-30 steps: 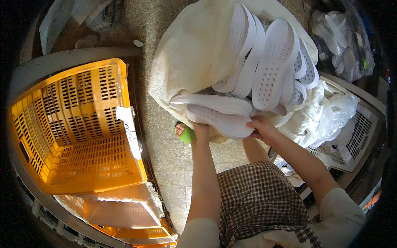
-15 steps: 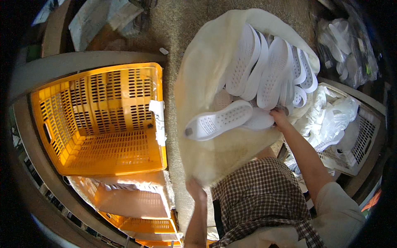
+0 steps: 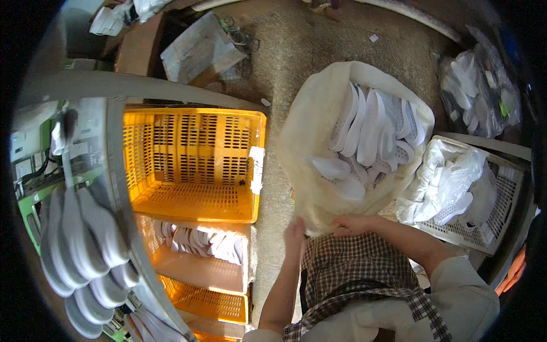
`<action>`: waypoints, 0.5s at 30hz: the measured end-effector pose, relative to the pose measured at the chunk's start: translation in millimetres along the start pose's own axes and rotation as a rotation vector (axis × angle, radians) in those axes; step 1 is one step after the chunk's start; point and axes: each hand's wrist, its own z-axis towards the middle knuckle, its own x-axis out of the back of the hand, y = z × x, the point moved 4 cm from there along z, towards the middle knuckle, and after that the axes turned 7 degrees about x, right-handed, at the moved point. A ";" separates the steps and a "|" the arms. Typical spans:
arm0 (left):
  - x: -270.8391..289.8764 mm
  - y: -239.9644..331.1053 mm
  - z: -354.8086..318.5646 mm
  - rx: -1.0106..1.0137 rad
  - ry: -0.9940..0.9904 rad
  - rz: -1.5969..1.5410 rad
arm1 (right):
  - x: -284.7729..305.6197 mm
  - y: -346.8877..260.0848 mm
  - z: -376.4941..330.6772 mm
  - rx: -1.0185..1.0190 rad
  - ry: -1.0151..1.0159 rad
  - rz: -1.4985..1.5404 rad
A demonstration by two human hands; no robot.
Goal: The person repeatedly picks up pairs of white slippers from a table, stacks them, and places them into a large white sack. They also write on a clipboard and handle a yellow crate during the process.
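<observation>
Working at the near edge of the pale sack [image 3: 310, 114], you have both hands low on it, just in front of your checkered apron [image 3: 356, 262]. Your right hand [image 3: 351, 225] is closed, fingers curled over the gathered cloth, and it appears to pinch the rim. Your left hand [image 3: 294, 232] is just beside the sack's near left corner, half curled but blurred, so I cannot tell whether it has hold of the cloth or only touches it.

The sack stands on the floor [image 3: 279, 62] with its mouth wide open toward you. Inside are the white soles [image 3: 370, 125]: most lean in a row toward the far right side, and a few lie loose at the near left, close to the slack cloth. Neither of your hands is on a sole.

I judge the step in hand to be handling the sack's rim rather than the soles. The next move, as I read it, calls for a sure grip with both hands and an even pull, since a one-sided tug could tip the loose soles over the low near edge. The cloth looks soft and likely to fold, so keep it spread. The yellow crate [image 3: 199, 205] is to your left, apart from the sack.
</observation>
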 end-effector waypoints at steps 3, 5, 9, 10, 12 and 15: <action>0.8 -11.7 -11.7 0.117 -0.125 0.374 | 19.5 -17.0 -40.6 -0.098 0.056 0.193; -6.3 -27.3 -29.8 0.212 -0.184 0.470 | 50.6 -8.0 -71.6 -0.209 0.305 -0.144; 8.7 -5.4 -84.3 -0.186 -0.009 0.218 | 56.9 12.5 -127.0 -0.376 0.498 -0.397; 25.6 6.4 -102.9 -0.242 0.045 0.140 | 47.3 26.2 -131.7 -0.473 0.388 -0.328; 74.2 29.1 -150.2 -0.313 0.270 0.114 | 56.2 50.9 -135.9 -0.404 0.720 -0.079; 170.7 67.8 -237.9 -0.642 0.782 0.015 | 80.4 93.7 -132.6 -0.450 1.094 0.236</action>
